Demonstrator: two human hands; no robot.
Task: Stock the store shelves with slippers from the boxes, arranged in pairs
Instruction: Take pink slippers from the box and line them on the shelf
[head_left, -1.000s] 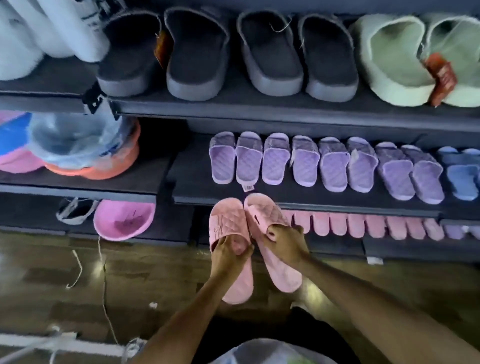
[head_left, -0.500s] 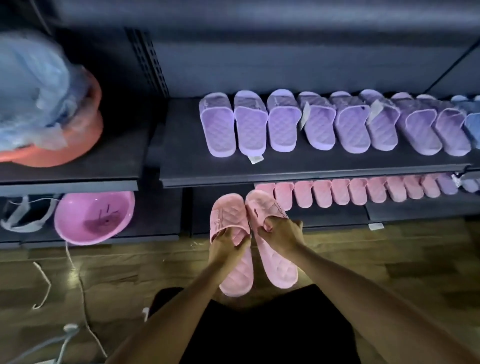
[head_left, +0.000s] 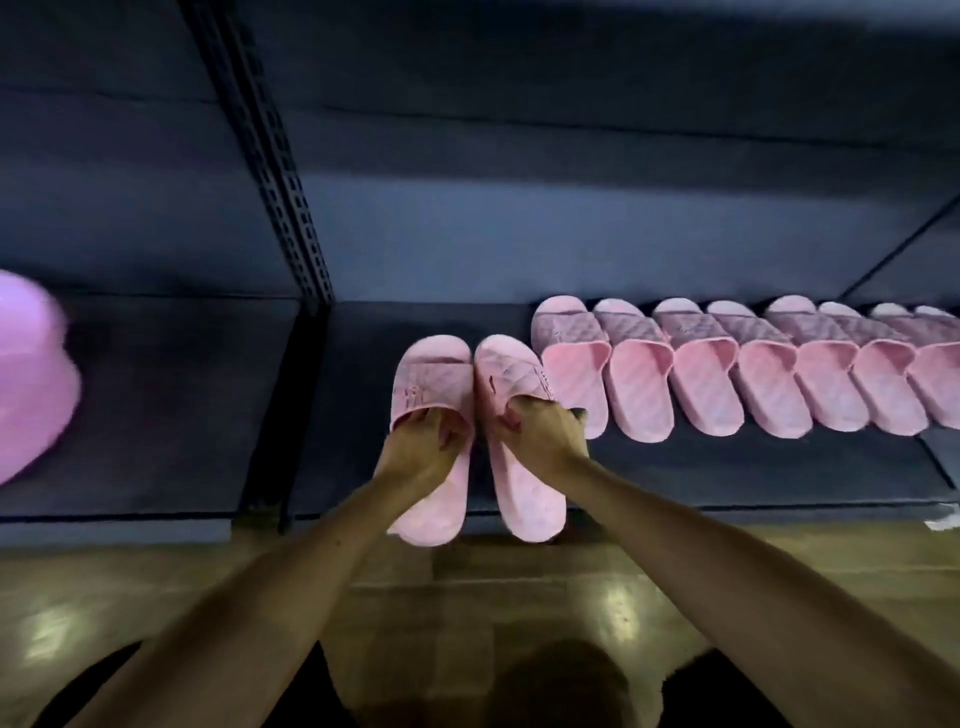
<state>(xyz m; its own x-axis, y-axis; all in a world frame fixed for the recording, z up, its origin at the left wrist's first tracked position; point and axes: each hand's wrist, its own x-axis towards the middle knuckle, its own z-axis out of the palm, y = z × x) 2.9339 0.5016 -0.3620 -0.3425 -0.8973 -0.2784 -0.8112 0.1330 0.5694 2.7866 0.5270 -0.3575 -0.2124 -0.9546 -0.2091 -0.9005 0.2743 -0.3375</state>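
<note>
Placement is the step in hand. Left hand and right hand each hold one slipper of the pink pair, the grip curled under its strap. The pair sits over the shelf, just left of the shelved row, toes pointing far and long axes running near to far. Next, probably: slide them in, heels level with that row.

Pink slippers look like soft matt foam, straps quilted – the dark shelf matt metal – the floor glossy wood planks
</note>
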